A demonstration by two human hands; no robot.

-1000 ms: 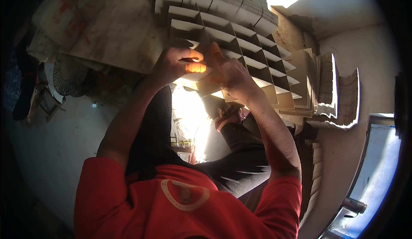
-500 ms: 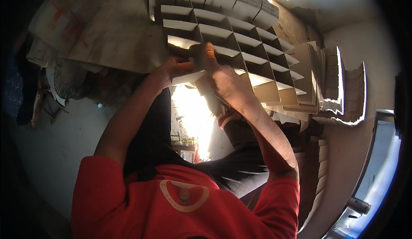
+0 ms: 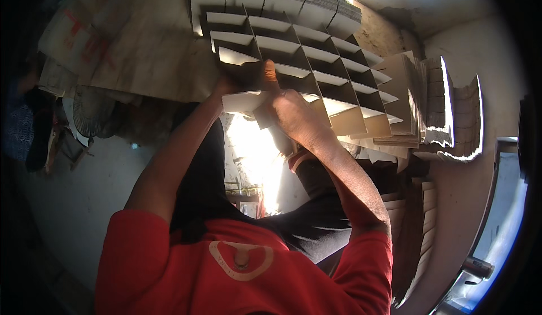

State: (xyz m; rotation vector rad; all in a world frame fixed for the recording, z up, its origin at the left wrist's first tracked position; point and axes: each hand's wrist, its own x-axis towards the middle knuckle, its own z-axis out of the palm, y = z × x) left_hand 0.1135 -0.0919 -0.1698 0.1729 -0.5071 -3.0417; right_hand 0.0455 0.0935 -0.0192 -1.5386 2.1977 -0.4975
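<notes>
A cardboard divider grid [image 3: 313,72], made of crossed strips forming open square cells, lies before me on the work table. My right hand [image 3: 291,111] is closed on its near left part, the thumb pointing up along a strip and the fingers mostly hidden below. My left hand [image 3: 224,84] reaches in at the grid's near left corner. Its fingers are in shadow and behind a pale end strip [image 3: 241,101], so their grip is hidden.
Tall stacks of grey cardboard strips [image 3: 265,1] stand behind the grid. More cardboard sheets [image 3: 403,89] and strip bundles [image 3: 467,117] stand to the right. The brown table top [image 3: 152,49] extends left. Bright sunlight falls on the floor between my legs.
My left hand has gone deeper behind the near end strip, so less of it shows. My right hand has shifted slightly downward in view, still on the grid.
</notes>
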